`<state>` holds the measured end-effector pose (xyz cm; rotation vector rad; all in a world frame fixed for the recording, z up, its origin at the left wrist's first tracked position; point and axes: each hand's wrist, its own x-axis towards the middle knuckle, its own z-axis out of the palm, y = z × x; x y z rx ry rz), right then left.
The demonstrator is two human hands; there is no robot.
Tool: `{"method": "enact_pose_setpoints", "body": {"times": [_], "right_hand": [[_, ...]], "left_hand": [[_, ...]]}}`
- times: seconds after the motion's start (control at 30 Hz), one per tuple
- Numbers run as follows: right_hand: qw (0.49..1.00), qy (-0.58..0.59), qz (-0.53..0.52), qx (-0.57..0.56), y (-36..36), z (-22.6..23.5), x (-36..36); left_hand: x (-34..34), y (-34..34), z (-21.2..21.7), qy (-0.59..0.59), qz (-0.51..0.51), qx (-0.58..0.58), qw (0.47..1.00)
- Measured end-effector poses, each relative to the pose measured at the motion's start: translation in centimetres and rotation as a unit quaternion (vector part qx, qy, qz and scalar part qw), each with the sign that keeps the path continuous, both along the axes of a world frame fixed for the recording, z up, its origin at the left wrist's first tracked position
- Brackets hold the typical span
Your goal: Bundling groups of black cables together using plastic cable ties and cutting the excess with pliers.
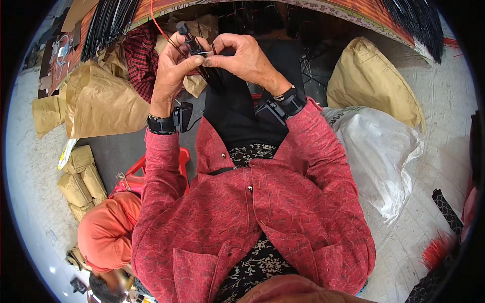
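High in the view, a little left of centre, my two hands meet above my lap. My left hand [173, 71] is closed around a black cylindrical part [190, 39] with a wider cap at its upper end. Thin dark strands [216, 82] run past it and hang below the fingers. My right hand [248, 59] comes in from the right, thumb and forefinger pinched together on a thin pale strip [205, 52] against the black part. Fingers hide part of the strip, so its exact kind does not show. An orange-red cord [156, 21] runs down toward the left hand.
Black strand bundles [112, 22] hang over the edge of a patterned tabletop [348, 15] ahead. Brown paper [103, 108] lies left; a tan sack [371, 76] and white sack [376, 151] stand right. Behind left are a red plastic chair [135, 174] and a person in orange [108, 230].
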<state>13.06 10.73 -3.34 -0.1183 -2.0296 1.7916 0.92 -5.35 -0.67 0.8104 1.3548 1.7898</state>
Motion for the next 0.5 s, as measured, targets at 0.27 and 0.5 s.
{"method": "enact_pose_setpoints", "body": {"times": [0.27,0.5], "right_hand": [[0.999,-0.021,-0.021,0.04,0.3,-0.3,0.0],[0.991,0.007,0.049,-0.121,0.4,-1.2,0.5]], "left_hand": [[-0.1,0.3,0.1,0.019,-0.008,-0.012,1.0],[0.1,0.4,0.2,0.046,-0.011,0.001,0.999]]}}
